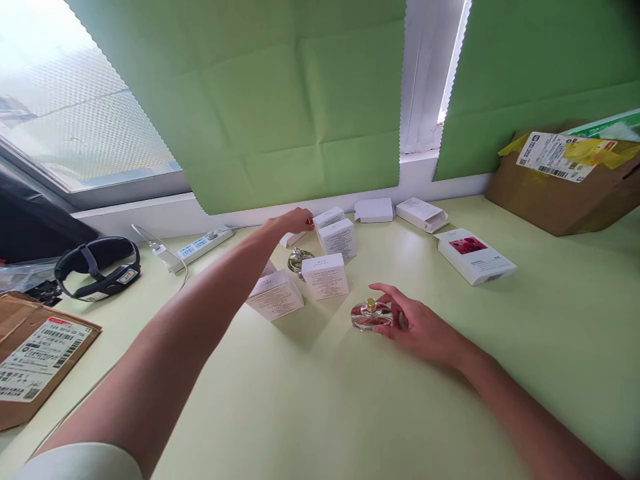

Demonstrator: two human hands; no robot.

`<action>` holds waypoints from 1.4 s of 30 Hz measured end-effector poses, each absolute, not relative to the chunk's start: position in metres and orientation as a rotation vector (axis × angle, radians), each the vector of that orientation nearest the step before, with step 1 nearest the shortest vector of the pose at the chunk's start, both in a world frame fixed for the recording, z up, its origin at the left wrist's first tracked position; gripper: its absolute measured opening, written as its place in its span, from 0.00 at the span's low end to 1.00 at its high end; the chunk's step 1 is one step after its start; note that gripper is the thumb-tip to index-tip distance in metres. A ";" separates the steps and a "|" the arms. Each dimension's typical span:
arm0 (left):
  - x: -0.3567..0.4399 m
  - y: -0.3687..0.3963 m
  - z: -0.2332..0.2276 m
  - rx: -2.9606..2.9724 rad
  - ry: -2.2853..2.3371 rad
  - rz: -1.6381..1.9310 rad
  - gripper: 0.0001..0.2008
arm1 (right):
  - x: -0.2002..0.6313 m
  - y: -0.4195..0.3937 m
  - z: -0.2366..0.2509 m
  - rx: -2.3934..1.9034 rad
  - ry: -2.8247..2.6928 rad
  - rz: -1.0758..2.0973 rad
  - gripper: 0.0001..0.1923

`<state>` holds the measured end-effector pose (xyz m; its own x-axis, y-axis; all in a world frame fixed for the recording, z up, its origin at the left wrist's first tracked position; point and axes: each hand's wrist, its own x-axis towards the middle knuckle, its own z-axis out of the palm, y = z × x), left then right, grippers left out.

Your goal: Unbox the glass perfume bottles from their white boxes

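My right hand (417, 327) grips the right side of a clear glass perfume bottle (364, 316) with a gold spray neck, its thumb and fingers round the glass on the table. Far back, my left hand (299, 219) is closed, its fingers curled down beside a small white box (329, 217). Whatever those fingers hold is hidden. A second glass perfume bottle (297, 261) stands below that hand, among printed white boxes. Closest to the right hand's bottle is an upright white box (326, 279); another white box (277, 298) leans tilted to its left.
Along the back lie a white carton (374, 210) and an opened box (421, 215). A white box with a red picture (475, 256) lies right. A large cardboard box (565, 193) stands back right. At left are a power strip (200, 248), a black headset (97, 270) and a brown parcel (45, 353).
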<state>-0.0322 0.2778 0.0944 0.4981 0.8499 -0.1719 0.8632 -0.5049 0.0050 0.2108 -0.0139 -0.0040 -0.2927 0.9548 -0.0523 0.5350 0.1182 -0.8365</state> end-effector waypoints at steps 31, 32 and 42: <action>-0.003 0.000 -0.003 2.107 0.950 1.332 0.14 | 0.196 -0.025 -0.012 -1.215 -2.013 0.924 0.37; -0.003 0.001 -0.004 2.105 0.950 1.334 0.13 | 0.196 -0.025 -0.012 -1.212 -2.021 0.897 0.36; -0.003 0.003 -0.015 1.951 0.913 1.221 0.06 | 0.195 -0.024 -0.003 -1.020 -2.091 0.789 0.25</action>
